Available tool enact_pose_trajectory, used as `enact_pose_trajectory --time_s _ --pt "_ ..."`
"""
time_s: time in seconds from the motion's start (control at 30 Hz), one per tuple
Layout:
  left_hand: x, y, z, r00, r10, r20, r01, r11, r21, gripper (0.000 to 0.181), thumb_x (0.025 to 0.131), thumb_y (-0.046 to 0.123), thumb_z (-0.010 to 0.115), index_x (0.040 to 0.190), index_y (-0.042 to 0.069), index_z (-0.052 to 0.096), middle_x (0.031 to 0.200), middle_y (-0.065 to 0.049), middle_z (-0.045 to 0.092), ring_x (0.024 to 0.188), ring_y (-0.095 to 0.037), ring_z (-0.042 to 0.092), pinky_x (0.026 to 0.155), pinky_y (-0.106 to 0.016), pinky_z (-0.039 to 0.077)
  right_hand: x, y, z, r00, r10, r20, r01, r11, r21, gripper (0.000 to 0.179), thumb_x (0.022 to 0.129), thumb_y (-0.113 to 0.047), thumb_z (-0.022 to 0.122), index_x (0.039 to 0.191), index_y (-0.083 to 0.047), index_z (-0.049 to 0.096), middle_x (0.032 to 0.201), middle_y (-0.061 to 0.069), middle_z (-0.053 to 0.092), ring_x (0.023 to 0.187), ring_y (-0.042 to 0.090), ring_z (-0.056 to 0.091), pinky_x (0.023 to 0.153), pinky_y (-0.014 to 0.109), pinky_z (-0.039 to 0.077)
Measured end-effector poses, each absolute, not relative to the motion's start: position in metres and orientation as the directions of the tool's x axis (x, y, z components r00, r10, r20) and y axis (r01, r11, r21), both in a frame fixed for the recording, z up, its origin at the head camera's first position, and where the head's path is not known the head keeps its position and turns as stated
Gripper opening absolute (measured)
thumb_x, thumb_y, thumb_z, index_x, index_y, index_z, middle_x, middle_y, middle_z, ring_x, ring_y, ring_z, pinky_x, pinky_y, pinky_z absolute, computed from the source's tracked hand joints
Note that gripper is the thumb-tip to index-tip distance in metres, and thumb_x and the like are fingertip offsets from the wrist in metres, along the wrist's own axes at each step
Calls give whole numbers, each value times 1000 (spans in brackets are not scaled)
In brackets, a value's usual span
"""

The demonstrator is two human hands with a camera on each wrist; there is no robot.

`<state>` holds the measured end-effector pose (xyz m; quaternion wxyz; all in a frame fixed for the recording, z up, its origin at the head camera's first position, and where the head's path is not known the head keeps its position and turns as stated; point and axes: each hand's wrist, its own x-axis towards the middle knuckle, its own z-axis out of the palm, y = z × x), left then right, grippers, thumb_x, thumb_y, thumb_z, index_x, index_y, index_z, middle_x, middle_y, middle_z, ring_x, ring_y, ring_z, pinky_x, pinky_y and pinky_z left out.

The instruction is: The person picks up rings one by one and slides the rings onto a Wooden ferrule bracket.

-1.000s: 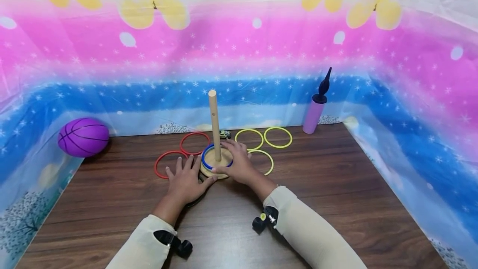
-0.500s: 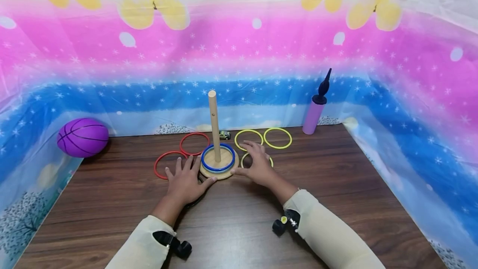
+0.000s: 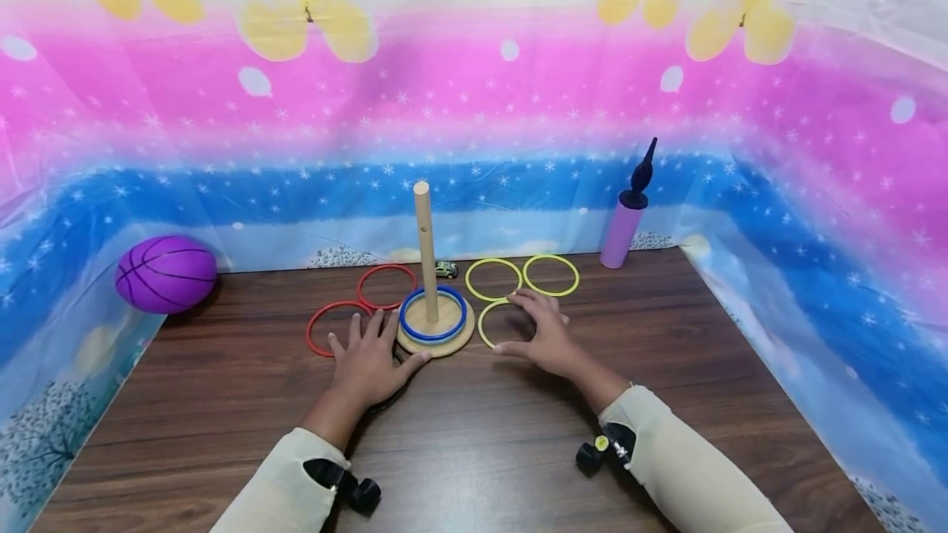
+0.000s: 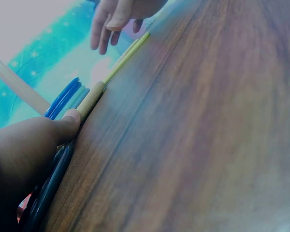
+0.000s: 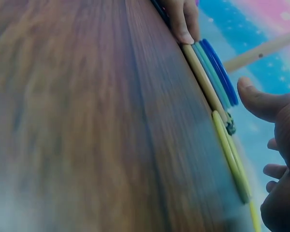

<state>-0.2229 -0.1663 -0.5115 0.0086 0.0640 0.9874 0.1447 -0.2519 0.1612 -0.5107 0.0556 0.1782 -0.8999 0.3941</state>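
Observation:
A round wooden base [image 3: 461, 345] with an upright wooden post [image 3: 426, 257] stands mid-table. Around the post lie blue rings [image 3: 432, 340], and paler blue-green rings [image 5: 212, 72] show beneath them in the right wrist view. Fingers spread, my left hand [image 3: 368, 364] rests at the base's left side, its thumb against the base's edge. Dark rings [image 4: 53, 181] lie partly hidden under that hand. To the right of the base, my right hand [image 3: 546, 337] hovers over the nearest yellow ring [image 3: 480, 326], thumb and fingers apart, holding nothing.
Two more yellow rings [image 3: 494, 260] lie behind the right hand. Two red rings [image 3: 309, 327] are left of the base. A toy car [image 3: 446, 269] sits behind the post, a purple ball [image 3: 166, 274] at far left, a purple hand pump [image 3: 624, 233] at back right.
My right hand has moved off the blue ring on the base, rightward to above the nearest yellow ring. The left hand has stayed in place.

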Motion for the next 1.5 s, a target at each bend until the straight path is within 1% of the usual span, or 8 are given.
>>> enact_pose_trajectory --time_s 0.2,0.33,0.53,0.67,0.9,0.97,1.23,1.5 --pt "-223 -167 -511 -992 126 7 123 952 279 102 101 78 56 175 13 29 180 -24 27 166 -58 15 122 -90 6 -252 169 -508 -937 -274 217 -346 643 -684 92 77 -32 102 155 -7 60 169 23 45 159 50 29 117 83 23" --pt "-223 -167 -511 -992 124 5 121 953 277 102 101 78 56 175 13 29 179 -24 27 166 -59 15 122 -90 6 -255 174 -511 -941 -284 182 -330 660 -675 97 76 -35 103 158 -7 57 170 21 44 159 49 31 117 83 22" --pt "-222 -166 -511 -992 124 1 119 953 280 102 101 78 56 174 13 30 179 -24 26 166 -58 14 123 -90 6 -258 181 -514 -938 -312 149 -331 681 -653 103 74 -40 103 160 -7 55 171 22 44 160 49 33 117 88 19" --pt "-222 -166 -510 -992 124 5 120 951 285 102 101 77 57 175 13 29 179 -24 27 166 -59 15 123 -90 5 -259 181 -513 -938 -326 121 -326 701 -635 105 72 -42 103 160 -8 56 170 22 45 160 50 34 118 87 20" --pt "-222 -166 -511 -992 125 7 122 952 282 101 101 77 57 174 13 31 179 -24 27 166 -59 15 123 -90 6 -258 182 -516 -941 -323 105 -316 721 -617 94 75 -42 102 154 -10 62 168 15 50 158 43 38 120 77 24" --pt "-222 -167 -511 -992 124 9 122 951 283 101 101 77 57 174 13 32 179 -24 27 166 -59 15 123 -90 6 -258 182 -516 -940 -324 106 -317 717 -620 92 76 -42 102 154 -10 63 168 14 51 157 42 39 120 75 24" --pt "-221 -167 -512 -992 123 9 120 951 286 101 101 77 57 174 13 31 179 -25 27 166 -59 15 122 -90 6 -257 182 -515 -939 -330 100 -318 714 -624 91 78 -43 100 154 -11 63 168 13 52 158 41 39 121 75 24" --pt "-221 -166 -512 -992 129 12 127 950 287 102 100 78 57 174 13 32 179 -24 28 166 -59 16 122 -90 7 -256 183 -515 -941 -322 109 -315 706 -634 89 77 -41 101 152 -11 64 166 13 54 156 40 41 121 75 25"
